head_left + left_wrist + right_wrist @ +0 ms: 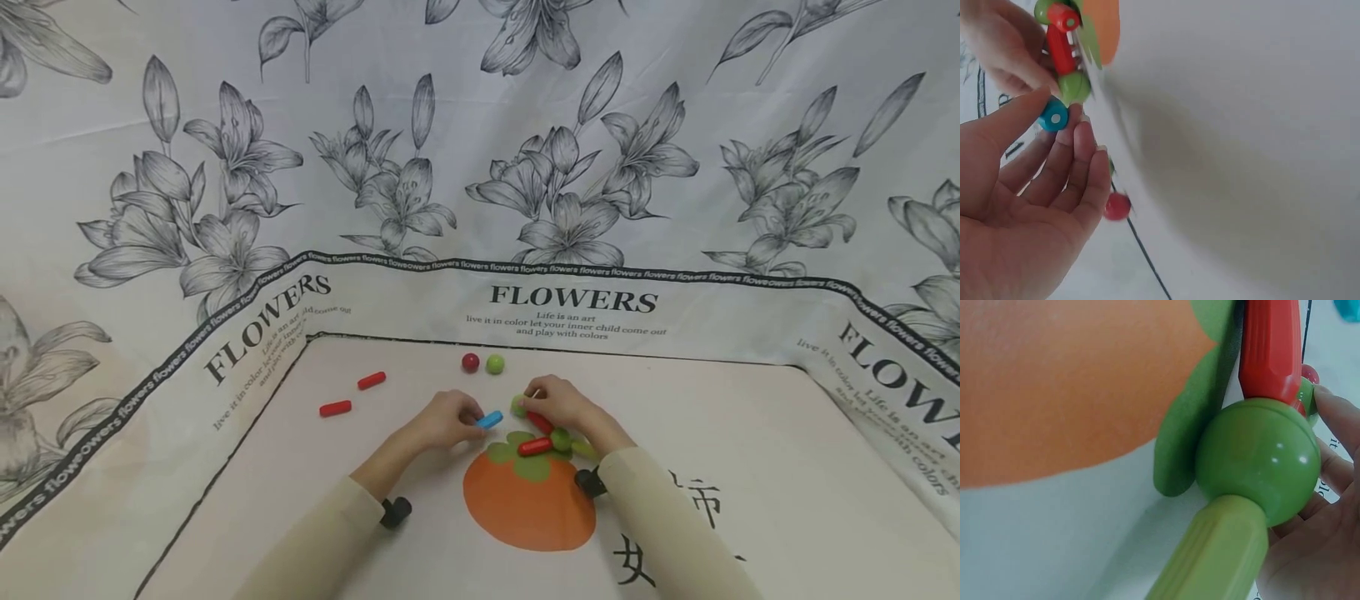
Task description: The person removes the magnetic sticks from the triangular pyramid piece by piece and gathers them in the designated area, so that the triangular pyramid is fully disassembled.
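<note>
Between thumb and fingers, my left hand (448, 419) pinches a blue toy rod (491, 420); its round end (1055, 117) shows a pale dot in the left wrist view. Just right of it, my right hand (561, 402) grips a joined piece of toy rods and balls. That piece has a green ball (518, 406) near the blue rod, then a red rod (540, 422) partly hidden by the fingers. Another green ball (1259, 461) joins it to a second red rod (535, 447) and a light green rod (1216, 550). A small gap separates blue rod and near ball in the head view.
Beyond the hands lie a loose red ball (470, 362) and a loose green ball (495, 364). Two loose red rods, one farther back (371, 381), lie at the left. The white tabletop cloth carries an orange fruit print (528, 508); a flowered curtain (570, 192) hangs behind.
</note>
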{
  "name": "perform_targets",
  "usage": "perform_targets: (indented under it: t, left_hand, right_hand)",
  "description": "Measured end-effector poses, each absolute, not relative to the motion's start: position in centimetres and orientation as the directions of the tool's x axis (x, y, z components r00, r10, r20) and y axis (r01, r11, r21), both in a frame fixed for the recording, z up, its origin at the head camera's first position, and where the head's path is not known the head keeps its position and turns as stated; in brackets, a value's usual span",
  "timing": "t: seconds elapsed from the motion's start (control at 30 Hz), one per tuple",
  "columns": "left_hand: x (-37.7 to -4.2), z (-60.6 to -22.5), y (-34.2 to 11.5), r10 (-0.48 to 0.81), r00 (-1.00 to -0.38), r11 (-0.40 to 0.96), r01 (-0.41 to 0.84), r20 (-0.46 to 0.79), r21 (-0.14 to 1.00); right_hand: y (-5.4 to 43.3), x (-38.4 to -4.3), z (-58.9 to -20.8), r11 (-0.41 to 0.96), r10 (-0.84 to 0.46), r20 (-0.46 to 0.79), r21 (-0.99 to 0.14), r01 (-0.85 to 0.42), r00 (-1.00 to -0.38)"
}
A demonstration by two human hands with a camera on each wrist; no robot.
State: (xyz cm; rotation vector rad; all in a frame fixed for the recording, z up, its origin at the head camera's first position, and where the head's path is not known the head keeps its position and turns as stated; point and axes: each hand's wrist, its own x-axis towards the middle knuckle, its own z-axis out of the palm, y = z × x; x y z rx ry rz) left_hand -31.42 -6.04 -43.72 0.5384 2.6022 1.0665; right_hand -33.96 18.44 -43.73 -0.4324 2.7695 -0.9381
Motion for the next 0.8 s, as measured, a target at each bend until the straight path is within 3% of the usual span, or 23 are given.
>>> perform_targets:
  t: [0.33,0.53,0.8]
  left_hand:
    - [-30.4,-43.0,-12.8,0.333,-0.943,0.7,0.232,-0.021,0.676]
    - [-30.3,-43.3,-17.6,0.334,-0.942,0.711,0.268,0.024,0.65]
    - [-30.4,-44.4,-25.3,0.313,-0.95,0.761,0.247,-0.006,0.599]
  right_hand:
    - [18.4,-33.9,-43.5,0.757,-0.343,-0.08,-0.613,-0.225,-0.936]
    - [18.4,-33.9,-43.5,0.755,-0.336,-0.079,-0.618,-0.219,-0.938]
    - [18.4,-33.9,-43.5,0.753,-0.329,-0.083,-0.624,-0.209,-0.941]
